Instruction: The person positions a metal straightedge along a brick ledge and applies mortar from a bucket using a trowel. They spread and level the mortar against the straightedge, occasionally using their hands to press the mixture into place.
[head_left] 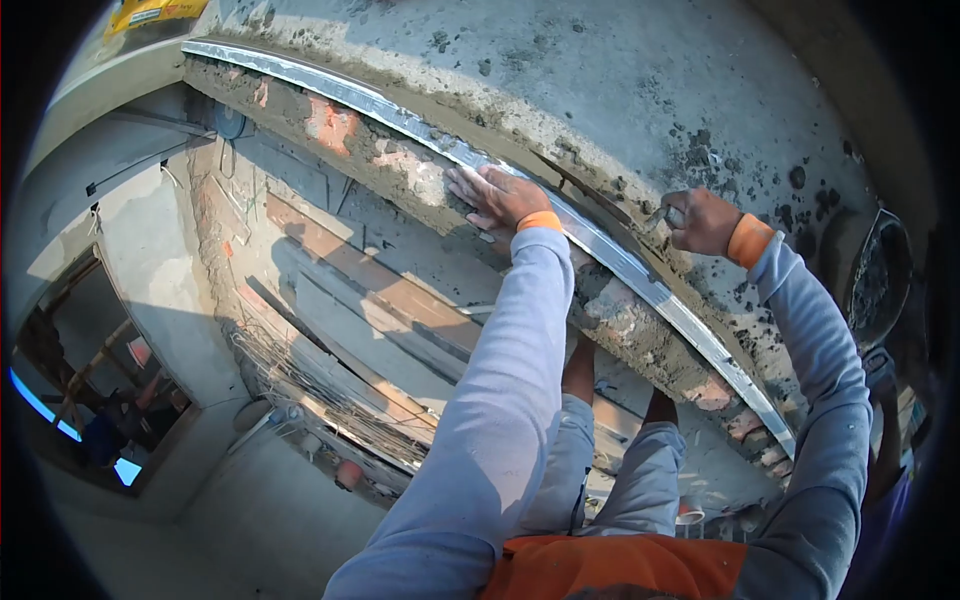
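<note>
A long metal straightedge (350, 97) lies along the edge of a mortar-covered brick ledge (415, 175). My left hand (500, 200) rests flat on the straightedge near its middle, fingers stretched out over its near side. To the right, my right hand (700, 222) is closed round the handle of a trowel (592, 192). The narrow, mortar-smeared blade points left, lying low along the far side of the straightedge. Fresh mortar (480, 135) runs in a strip beside the bar. Whether the blade touches the bar is hard to tell.
Mortar crumbs dot the concrete slab (620, 70) beyond the ledge. A dark bucket (882, 270) stands at the right, a yellow bag (155, 12) at the upper left. Below lie planks (390, 300) and thin rods (310, 380). Another person (110, 435) shows through a lower-left opening.
</note>
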